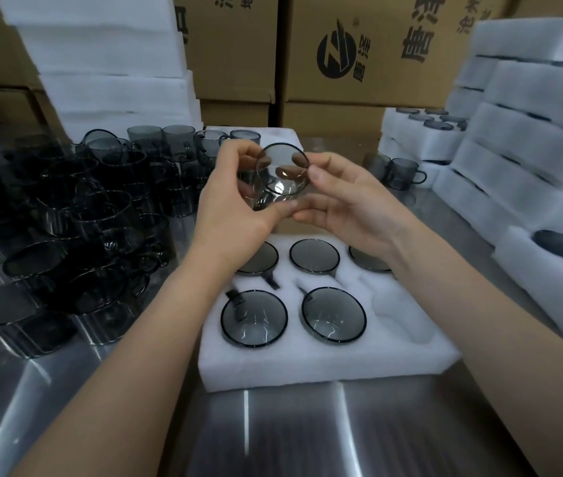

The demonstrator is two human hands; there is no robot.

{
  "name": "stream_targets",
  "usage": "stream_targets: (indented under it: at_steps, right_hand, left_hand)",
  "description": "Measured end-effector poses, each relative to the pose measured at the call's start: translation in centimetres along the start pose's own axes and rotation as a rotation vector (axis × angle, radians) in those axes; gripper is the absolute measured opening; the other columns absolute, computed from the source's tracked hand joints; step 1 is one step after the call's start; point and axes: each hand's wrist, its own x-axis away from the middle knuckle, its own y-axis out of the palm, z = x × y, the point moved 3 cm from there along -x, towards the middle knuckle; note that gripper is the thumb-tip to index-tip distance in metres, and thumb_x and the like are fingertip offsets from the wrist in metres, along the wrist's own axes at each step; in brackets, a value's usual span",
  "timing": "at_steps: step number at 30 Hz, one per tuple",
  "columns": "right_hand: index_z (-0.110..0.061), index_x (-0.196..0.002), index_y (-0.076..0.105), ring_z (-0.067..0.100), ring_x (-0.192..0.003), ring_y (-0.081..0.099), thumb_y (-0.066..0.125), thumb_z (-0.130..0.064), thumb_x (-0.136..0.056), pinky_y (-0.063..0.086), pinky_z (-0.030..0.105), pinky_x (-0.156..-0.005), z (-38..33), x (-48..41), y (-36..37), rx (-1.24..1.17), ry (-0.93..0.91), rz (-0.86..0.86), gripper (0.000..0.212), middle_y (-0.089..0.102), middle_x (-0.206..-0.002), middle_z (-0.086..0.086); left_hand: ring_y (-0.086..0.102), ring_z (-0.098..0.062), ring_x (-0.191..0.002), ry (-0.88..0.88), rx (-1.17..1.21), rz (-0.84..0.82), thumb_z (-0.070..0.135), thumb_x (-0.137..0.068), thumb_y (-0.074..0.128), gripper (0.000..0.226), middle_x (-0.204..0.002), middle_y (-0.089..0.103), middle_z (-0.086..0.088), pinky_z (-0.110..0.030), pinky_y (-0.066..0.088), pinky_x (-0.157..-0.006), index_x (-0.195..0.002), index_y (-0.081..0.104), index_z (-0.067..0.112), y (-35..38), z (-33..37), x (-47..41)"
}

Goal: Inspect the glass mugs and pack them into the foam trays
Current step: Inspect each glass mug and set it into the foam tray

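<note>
A smoky grey glass mug (282,173) is held up above the table, its mouth tilted toward me. My left hand (235,208) grips it from the left with curled fingers. My right hand (345,201) holds it from the right, thumb on the rim. Below lies a white foam tray (407,342) with several grey mugs (254,318) seated in its round pockets; the pocket at the near right shows bare foam (392,299).
A crowd of loose grey mugs (66,228) covers the steel table (273,435) on the left. Stacked foam trays (528,139) with packed mugs rise on the right, two loose mugs (400,172) beside them. Foam sheets (108,63) and cardboard boxes (376,49) stand behind.
</note>
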Motion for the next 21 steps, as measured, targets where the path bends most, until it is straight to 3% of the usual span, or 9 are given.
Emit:
stream_targets:
  at_steps: [2,6,10,12,14,16,19,21]
  right_hand:
    - [-0.01,-0.111,0.058,0.022,-0.075,0.068,0.065,-0.012,-0.081,0.058,0.032,-0.071,0.1,-0.1,-0.1,0.016,-0.01,-0.027,0.031,0.065,-0.108,0.01]
    - [-0.01,-0.104,0.054,0.026,-0.073,0.069,0.077,-0.007,-0.074,0.058,0.035,-0.066,0.5,-0.2,-0.1,0.158,-0.05,0.053,0.038,0.067,-0.104,0.01]
    - [-0.015,-0.099,0.046,0.024,-0.07,0.069,0.084,-0.024,-0.067,0.056,0.033,-0.056,0.6,0.0,0.0,0.428,-0.098,0.188,0.051,0.062,-0.115,0.012]
    - [-0.016,-0.095,0.041,0.024,-0.059,0.067,0.084,-0.033,-0.069,0.052,0.031,-0.047,0.5,-0.1,0.2,0.516,-0.131,0.235,0.053,0.062,-0.108,0.012]
    - [-0.018,-0.089,0.039,0.019,-0.051,0.063,0.081,-0.041,-0.073,0.049,0.03,-0.041,0.5,-0.1,0.3,0.555,-0.165,0.294,0.05,0.063,-0.088,-0.002]
    - [-0.018,-0.087,0.042,0.013,-0.05,0.059,0.074,-0.043,-0.08,0.049,0.03,-0.039,0.5,-0.1,0.2,0.572,-0.206,0.325,0.041,0.058,-0.071,-0.016]
    - [-0.017,-0.093,0.055,0.02,-0.053,0.063,0.058,-0.043,-0.094,0.052,0.031,-0.044,0.3,-0.2,-0.1,0.44,-0.165,0.29,0.026,0.069,-0.086,-0.006]
    - [-0.017,-0.105,0.064,0.021,-0.055,0.064,0.048,-0.04,-0.1,0.053,0.032,-0.05,0.0,-0.3,-0.5,0.3,-0.118,0.259,0.029,0.069,-0.101,0.002]
  left_hand:
    - [0.054,-0.004,-0.081,-0.028,0.004,0.015,0.03,-0.067,0.087,0.058,-0.107,0.06,0.014,-0.014,0.043,-0.072,-0.108,0.045,0.035,-0.1,-0.2,0.0]
    - [0.052,0.001,-0.075,-0.019,-0.043,0.011,0.034,-0.067,0.087,0.053,-0.105,0.064,0.012,-0.014,0.043,-0.071,-0.106,0.05,0.035,0.0,-0.2,0.0]
    - [0.056,-0.014,-0.092,0.047,-0.139,-0.044,0.028,-0.068,0.082,0.052,-0.105,0.062,0.011,-0.033,0.05,-0.082,-0.111,0.053,0.031,0.4,0.2,0.1]
    - [0.055,-0.018,-0.099,0.097,-0.213,-0.088,0.025,-0.068,0.08,0.057,-0.107,0.06,0.014,-0.03,0.048,-0.086,-0.118,0.053,0.028,0.6,0.4,0.2]
    - [0.051,-0.013,-0.102,0.152,-0.268,-0.131,0.024,-0.069,0.078,0.066,-0.111,0.055,0.02,-0.013,0.039,-0.087,-0.129,0.051,0.031,0.9,0.7,0.4]
    - [0.05,-0.013,-0.105,0.208,-0.296,-0.161,0.024,-0.07,0.076,0.07,-0.116,0.055,0.018,-0.013,0.037,-0.091,-0.134,0.049,0.032,1.1,1.1,0.4]
    - [0.055,-0.01,-0.105,0.209,-0.225,-0.138,0.027,-0.07,0.077,0.057,-0.112,0.058,0.015,-0.03,0.047,-0.092,-0.122,0.053,0.029,1.0,1.4,0.4]
    - [0.057,0.0,-0.101,0.135,-0.113,-0.087,0.032,-0.071,0.08,0.056,-0.106,0.058,0.019,-0.018,0.047,-0.086,-0.115,0.045,0.033,0.7,1.2,0.4]
